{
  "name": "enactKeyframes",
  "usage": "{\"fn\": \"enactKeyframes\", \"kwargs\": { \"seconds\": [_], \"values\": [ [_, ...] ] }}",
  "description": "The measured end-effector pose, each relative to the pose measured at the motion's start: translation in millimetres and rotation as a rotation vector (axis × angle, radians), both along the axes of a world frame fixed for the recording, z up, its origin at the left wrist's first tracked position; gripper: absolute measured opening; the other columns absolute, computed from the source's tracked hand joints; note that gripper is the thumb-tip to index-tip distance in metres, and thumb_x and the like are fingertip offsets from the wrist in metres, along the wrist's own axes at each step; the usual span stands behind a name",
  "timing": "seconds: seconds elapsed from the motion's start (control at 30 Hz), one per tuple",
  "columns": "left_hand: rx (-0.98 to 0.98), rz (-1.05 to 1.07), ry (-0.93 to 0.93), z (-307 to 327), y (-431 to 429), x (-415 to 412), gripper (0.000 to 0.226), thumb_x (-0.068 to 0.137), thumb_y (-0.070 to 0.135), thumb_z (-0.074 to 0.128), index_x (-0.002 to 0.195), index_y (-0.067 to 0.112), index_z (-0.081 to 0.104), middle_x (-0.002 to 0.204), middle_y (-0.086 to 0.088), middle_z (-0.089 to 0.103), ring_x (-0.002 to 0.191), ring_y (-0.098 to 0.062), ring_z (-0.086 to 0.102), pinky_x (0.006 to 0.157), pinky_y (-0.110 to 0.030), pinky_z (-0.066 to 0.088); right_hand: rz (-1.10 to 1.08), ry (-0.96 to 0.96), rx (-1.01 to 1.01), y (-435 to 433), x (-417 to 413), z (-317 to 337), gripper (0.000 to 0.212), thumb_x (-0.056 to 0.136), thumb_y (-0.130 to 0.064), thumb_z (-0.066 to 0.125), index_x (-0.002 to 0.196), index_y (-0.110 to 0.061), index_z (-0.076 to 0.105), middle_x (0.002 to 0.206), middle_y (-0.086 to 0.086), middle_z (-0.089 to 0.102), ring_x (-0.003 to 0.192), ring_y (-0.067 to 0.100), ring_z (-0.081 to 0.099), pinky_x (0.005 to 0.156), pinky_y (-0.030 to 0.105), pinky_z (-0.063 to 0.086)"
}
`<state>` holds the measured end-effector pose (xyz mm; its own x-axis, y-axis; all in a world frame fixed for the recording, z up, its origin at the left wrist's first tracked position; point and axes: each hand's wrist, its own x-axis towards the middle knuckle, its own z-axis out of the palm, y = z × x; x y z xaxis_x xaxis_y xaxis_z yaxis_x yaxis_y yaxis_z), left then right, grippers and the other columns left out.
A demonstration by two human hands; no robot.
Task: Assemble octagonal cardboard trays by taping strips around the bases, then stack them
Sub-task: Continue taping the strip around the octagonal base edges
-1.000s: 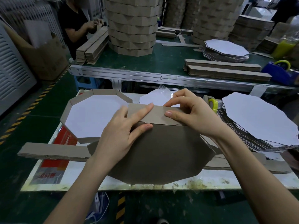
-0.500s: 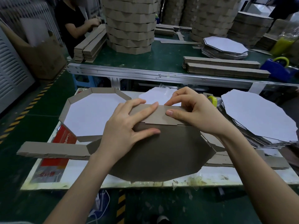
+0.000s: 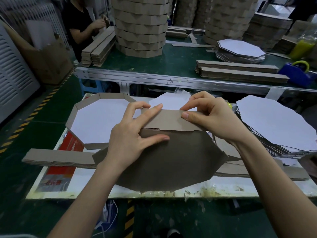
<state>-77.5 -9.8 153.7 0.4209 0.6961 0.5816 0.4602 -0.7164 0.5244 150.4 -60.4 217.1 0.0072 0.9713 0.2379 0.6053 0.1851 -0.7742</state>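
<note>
The left hand [image 3: 132, 134] presses flat-fingered on the strip [image 3: 169, 120] and the base [image 3: 171, 160] on the desk [image 3: 240, 188], the right hand [image 3: 209, 117] pinches the strip's upper edge — a loosened pinch would likely let the strip skew off the base edge.

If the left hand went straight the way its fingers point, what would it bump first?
Probably the right hand. The left hand points its fingers along the cardboard strip toward it, and both touch that strip.
</note>
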Motion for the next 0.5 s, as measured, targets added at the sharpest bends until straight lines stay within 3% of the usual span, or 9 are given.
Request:
{"fn": "enactKeyframes", "kwargs": {
  "seconds": [0.37, 0.5],
  "values": [
    [0.014, 0.0, 0.014, 1.5, -2.8, 3.5, 0.076, 0.075, 0.071, 0.054, 0.14, 0.031, 0.048, 0.13, 0.005, 0.044, 0.111, -0.003, 0.042, 0.074, -0.033, 0.055, -0.002, -0.011, 0.005, 2.6, -4.4, -0.2, 0.007, 0.083, -0.022, 0.078, 0.089, -0.025, 0.076, 0.096, -0.011, 0.054, 0.053, 0.001, 0.041, 0.055, 0.007, 0.033],
    [0.002, -0.002, 0.019, 1.6, -3.8, 2.3, 0.074, 0.075, 0.07, 0.056, 0.137, 0.032, 0.051, 0.129, 0.005, 0.047, 0.11, -0.002, 0.043, 0.073, -0.036, 0.056, 0.001, -0.027, -0.013, 1.3, -5.5, 0.7, 0.008, 0.083, -0.023, 0.077, 0.09, -0.026, 0.076, 0.096, -0.012, 0.054, 0.054, 0.0, 0.042, 0.056, 0.007, 0.034]
  ]
}}
